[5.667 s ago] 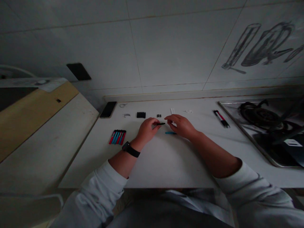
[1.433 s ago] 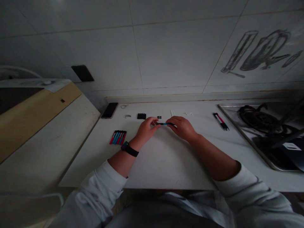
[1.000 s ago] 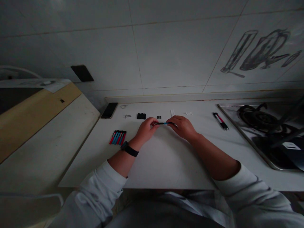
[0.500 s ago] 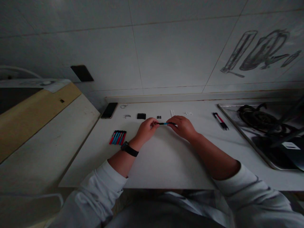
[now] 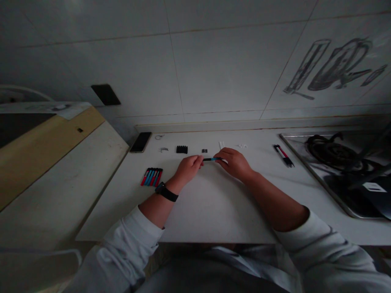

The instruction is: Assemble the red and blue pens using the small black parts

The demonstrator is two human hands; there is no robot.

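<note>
A blue-and-black pen (image 5: 211, 159) lies level between my hands, just above the white table. My left hand (image 5: 190, 166) pinches its black end, with the fingers folded round the tip. The other end is gripped by my right hand (image 5: 233, 161), whose fingers cover part of it. Behind my hands, from left to right, are several small springs (image 5: 164, 149), a row of black grips (image 5: 182, 149), small dark pieces (image 5: 204, 150), thin white sticks (image 5: 221, 144) and tiny white parts (image 5: 242, 145). Red and blue pen barrels (image 5: 152, 176) lie side by side left of my left wrist.
A phone (image 5: 141, 142) lies at the back left, with a small ring (image 5: 159, 137) beside it. Red-and-black pens (image 5: 284, 156) rest at the right, near a gas stove (image 5: 336, 162). A tiled wall (image 5: 220, 73) closes off the back of the table (image 5: 214, 211).
My left hand has shifted slightly, its thumb and fingers closing further round the pen's black end. My right hand has barely moved.
</note>
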